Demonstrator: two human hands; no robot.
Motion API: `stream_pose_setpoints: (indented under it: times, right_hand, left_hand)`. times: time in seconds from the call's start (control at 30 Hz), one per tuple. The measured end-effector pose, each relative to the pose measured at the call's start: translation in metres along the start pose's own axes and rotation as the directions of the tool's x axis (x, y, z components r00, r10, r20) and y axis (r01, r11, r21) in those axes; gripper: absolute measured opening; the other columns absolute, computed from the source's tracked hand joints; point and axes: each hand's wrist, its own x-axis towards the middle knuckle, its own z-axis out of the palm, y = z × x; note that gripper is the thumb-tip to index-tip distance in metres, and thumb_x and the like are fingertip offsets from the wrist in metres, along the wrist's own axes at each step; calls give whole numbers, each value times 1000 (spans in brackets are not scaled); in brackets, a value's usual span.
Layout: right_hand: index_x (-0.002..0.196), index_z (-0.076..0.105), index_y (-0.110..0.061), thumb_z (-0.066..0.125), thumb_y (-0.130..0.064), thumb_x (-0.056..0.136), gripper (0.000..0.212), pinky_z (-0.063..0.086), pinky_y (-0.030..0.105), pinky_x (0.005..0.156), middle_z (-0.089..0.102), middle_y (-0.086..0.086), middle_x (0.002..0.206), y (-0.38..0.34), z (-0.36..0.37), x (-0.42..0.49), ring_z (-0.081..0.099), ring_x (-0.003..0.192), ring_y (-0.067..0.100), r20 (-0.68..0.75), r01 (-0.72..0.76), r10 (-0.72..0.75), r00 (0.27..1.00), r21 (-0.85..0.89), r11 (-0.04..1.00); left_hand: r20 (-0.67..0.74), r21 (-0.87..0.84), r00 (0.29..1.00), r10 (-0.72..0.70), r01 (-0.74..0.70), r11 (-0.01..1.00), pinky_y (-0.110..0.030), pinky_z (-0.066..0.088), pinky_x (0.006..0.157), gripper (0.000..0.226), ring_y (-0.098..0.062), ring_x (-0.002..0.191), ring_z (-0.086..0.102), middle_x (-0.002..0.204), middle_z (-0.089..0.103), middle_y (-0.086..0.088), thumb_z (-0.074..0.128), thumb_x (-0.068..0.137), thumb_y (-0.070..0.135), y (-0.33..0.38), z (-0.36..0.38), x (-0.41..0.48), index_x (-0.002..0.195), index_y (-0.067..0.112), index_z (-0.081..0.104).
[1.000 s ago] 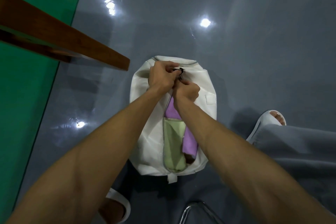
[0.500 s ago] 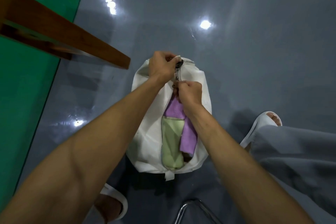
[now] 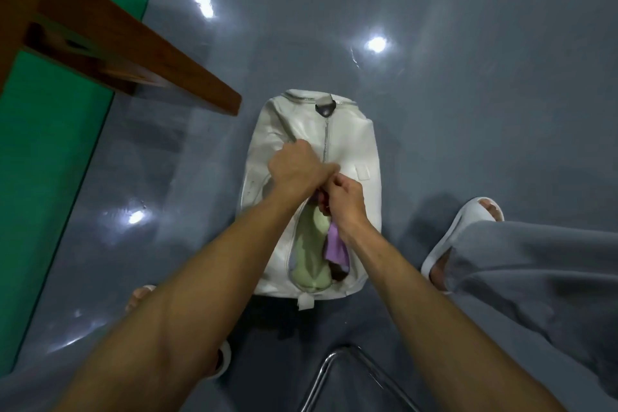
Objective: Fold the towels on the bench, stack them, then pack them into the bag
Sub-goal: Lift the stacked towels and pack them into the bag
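Note:
A white bag (image 3: 363, 139) lies on the grey floor. Its zipper (image 3: 326, 140) is shut along the far half and open along the near half. In the opening lie a folded green towel (image 3: 307, 254) and a purple towel (image 3: 336, 246). My left hand (image 3: 294, 174) grips the bag's fabric just left of the zipper line. My right hand (image 3: 346, 201) pinches at the zipper where the shut part ends; the pull itself is hidden between my hands. A black tab (image 3: 324, 109) sits at the bag's far end.
A brown wooden bench (image 3: 133, 43) juts in from the upper left over a green floor strip (image 3: 50, 144). A metal tube frame (image 3: 334, 365) is at the bottom centre. My feet in white slippers (image 3: 468, 221) flank the bag.
Both hands have moved from the bag's far end toward me to its middle. The zipper's far half is now shut, and less of the purple towel shows.

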Motion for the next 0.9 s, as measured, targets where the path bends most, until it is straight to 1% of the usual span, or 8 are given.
stream_pose_setpoints:
  times: [0.17,0.27,0.37,0.43,0.5,0.6,0.8,0.9]
  right_hand:
    - [66,61,-10,56,-7,100,34,37,24,44,53,4,57,10,-3,-9,44,47,16,-31,-39,36,999,-94,995]
    - [74,70,-11,58,-12,98,26,46,29,50,63,6,66,30,-3,-24,57,60,22,-40,-134,129,991,-176,975]
    - [65,64,-14,56,-12,96,32,45,25,55,61,4,65,47,-3,-43,56,63,20,-71,-192,181,981,-227,955]
    - [66,64,-13,55,-9,95,30,46,24,57,64,5,68,48,2,-45,57,65,19,-118,-208,187,975,-202,957]
    - [75,69,-12,55,-12,97,27,53,29,70,69,8,79,44,7,-44,62,74,21,-136,-209,186,973,-180,961]
    - [83,71,-16,55,-16,100,24,54,32,82,71,7,90,43,9,-49,62,83,21,-140,-220,196,971,-187,957]
    - [71,62,-11,52,-3,95,27,44,24,57,64,6,72,69,13,-81,58,70,20,-166,-279,258,952,-120,953]
    - [66,62,-10,52,-1,93,30,42,23,51,62,4,65,81,18,-99,58,62,18,-227,-305,275,934,-110,946]
  left_hand:
    - [110,-74,993,44,-36,997,-32,44,71,25,-28,101,68,99,67,-6,75,84,30,0,-4,11,102,14,65]
    - [102,-163,994,49,-32,986,-34,43,72,23,-30,102,67,100,67,-7,77,85,31,-5,-11,18,91,16,60]
    - [51,-244,998,49,-35,969,-34,45,71,31,-28,93,66,91,64,-4,77,86,40,-11,-3,8,81,20,54]
    - [20,-114,996,85,-83,990,-33,45,71,35,-23,87,63,92,63,-2,73,87,49,-15,5,-7,88,20,55]
    - [77,44,989,124,-128,991,-31,43,71,28,-23,93,64,99,64,-2,73,87,42,-19,14,-20,95,21,56]
    - [135,17,979,149,-153,988,-31,44,72,12,-28,99,67,101,68,-6,69,88,24,-27,21,-24,93,18,59]
    - [66,-252,992,112,-92,963,-34,48,67,29,-24,76,62,75,60,-3,66,98,26,-37,22,-26,73,14,56]
    - [28,-220,989,147,-137,966,-36,50,71,26,-19,76,59,79,57,1,65,99,36,-41,24,-43,88,13,61]
